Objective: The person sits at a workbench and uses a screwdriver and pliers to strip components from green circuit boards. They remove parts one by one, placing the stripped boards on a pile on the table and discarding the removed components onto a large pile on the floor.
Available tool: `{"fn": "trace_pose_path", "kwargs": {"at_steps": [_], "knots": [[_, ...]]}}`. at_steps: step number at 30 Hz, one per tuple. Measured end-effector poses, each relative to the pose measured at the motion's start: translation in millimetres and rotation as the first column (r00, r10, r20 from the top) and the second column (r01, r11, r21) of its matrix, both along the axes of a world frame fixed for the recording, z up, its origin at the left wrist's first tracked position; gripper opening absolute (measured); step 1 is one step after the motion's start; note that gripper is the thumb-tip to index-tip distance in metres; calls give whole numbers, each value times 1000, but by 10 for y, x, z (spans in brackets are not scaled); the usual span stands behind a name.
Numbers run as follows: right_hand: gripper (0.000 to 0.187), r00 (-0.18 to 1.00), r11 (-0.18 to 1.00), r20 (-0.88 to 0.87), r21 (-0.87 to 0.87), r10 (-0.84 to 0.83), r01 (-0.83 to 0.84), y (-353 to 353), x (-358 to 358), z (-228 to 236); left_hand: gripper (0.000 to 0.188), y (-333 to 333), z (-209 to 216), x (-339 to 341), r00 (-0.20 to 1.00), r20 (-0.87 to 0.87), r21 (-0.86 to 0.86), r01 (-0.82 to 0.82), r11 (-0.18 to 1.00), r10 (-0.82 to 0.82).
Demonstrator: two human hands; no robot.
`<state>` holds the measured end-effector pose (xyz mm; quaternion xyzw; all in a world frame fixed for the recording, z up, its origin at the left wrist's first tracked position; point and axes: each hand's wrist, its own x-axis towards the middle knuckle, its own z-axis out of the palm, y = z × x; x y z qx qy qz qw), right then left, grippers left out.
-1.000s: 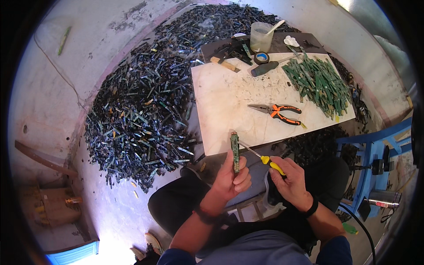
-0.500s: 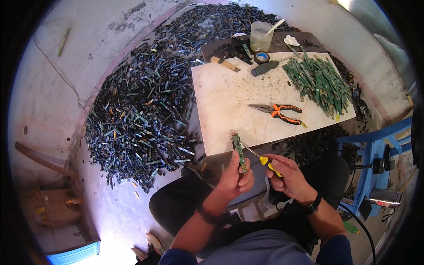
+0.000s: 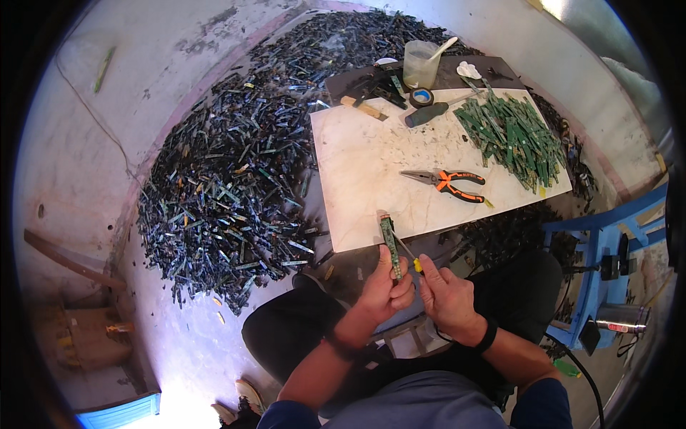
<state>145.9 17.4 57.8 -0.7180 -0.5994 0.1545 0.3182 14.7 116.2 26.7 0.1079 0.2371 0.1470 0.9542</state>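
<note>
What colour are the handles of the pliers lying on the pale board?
The pliers' handles are orange and black, as the head view shows.

The left hand (image 3: 386, 294) is holding a narrow green strip (image 3: 389, 243) while the right hand (image 3: 451, 300) is gripping a screwdriver (image 3: 406, 248) (some yellow handle (image 3: 418, 265) is showing) beside it, and orange-and-black pliers (image 3: 444, 179) are lying on the pale board (image 3: 357, 168).

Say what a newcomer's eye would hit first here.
First, the huge heap of dark strips on the floor, left of and behind the white board. Next, orange-and-black pliers on that board, near a pile of green strips at its right. Front center, the left hand grips a green piece; the right hand, a yellow-handled screwdriver.
</note>
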Motion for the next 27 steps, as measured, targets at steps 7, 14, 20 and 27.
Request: {"fn": "trace_pose_path", "kwargs": {"at_steps": [7,14,20,27], "knots": [[38,-107,914,-922,-343,-372,-218,123,274,207,57,-2,19,-43,1000,18,45,-10,999,9],[35,362,950,-909,-275,-207,-146,80,199,80,57,-38,3,-36,1000,-17,53,5,999,-4],[35,983,997,-174,50,61,-53,68,63,-72,56,-76,-55,7,997,-74,15,5,1000,-4],[31,474,976,-869,-204,-143,-79,97,197,57,57,-48,14,-24,999,-52,67,3,998,1]]}}
